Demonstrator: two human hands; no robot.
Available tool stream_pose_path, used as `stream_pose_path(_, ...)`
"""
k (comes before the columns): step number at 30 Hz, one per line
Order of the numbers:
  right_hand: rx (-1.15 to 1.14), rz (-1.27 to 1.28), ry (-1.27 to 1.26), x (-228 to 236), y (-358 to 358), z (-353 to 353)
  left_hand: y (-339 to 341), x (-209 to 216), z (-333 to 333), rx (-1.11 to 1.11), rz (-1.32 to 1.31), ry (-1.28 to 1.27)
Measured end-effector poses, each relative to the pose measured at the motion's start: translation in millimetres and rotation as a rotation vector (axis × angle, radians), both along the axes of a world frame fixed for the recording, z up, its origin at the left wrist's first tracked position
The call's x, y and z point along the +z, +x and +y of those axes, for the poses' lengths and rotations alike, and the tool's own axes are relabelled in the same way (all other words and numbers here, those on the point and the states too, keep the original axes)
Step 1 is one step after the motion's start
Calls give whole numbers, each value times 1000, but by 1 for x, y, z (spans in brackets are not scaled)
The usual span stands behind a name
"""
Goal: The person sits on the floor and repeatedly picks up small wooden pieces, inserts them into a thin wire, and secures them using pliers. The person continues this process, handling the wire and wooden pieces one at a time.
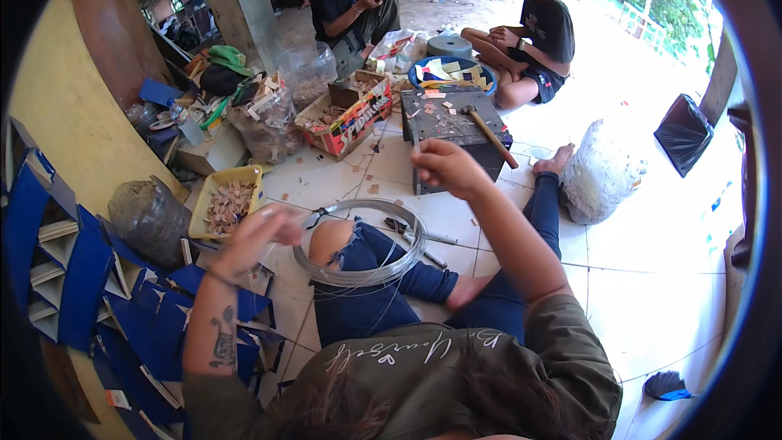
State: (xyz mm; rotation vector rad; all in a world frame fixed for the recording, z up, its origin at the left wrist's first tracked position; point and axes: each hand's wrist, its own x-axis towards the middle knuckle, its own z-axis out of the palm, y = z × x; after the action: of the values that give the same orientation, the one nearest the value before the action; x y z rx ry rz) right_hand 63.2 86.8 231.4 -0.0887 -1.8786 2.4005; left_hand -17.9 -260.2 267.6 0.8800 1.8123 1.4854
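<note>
A coil of thin silvery wire (366,279) rests on my lap, around my bent left knee with its torn blue jeans. My left hand (265,236) hovers beside the coil's left edge, fingers bent together; whatever they pinch is too fine to make out. Raised beyond the coil, my right hand (446,168) is closed in a pinch in front of a low dark table (440,132). A thin greyish sliver shows at its fingertips, its kind unclear. Pliers (397,226) lie on the floor, partly seen through the coil.
A hammer (491,137) lies on the low table. Left of it stand a printed cardboard box (358,126) and a yellow basin (198,210) of small wooden pieces. Blue slatted pieces (147,326) pile up at my left. A stuffed whitish sack (601,171) stands right. Two people sit opposite.
</note>
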Motion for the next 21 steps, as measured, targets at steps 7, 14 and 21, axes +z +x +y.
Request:
stream_pose_path(7, 67, 84, 109, -33, -9, -51, 69, -62, 122, -94, 2, -55)
stream_pose_path(14, 248, -4, -111, -68, 15, -30, 108, -114, 101, -189, -247, -12)
stream_pose_path(21, 3, 9, -252, -42, 5, -3, 130, -113, 49, -318, -7, -483)
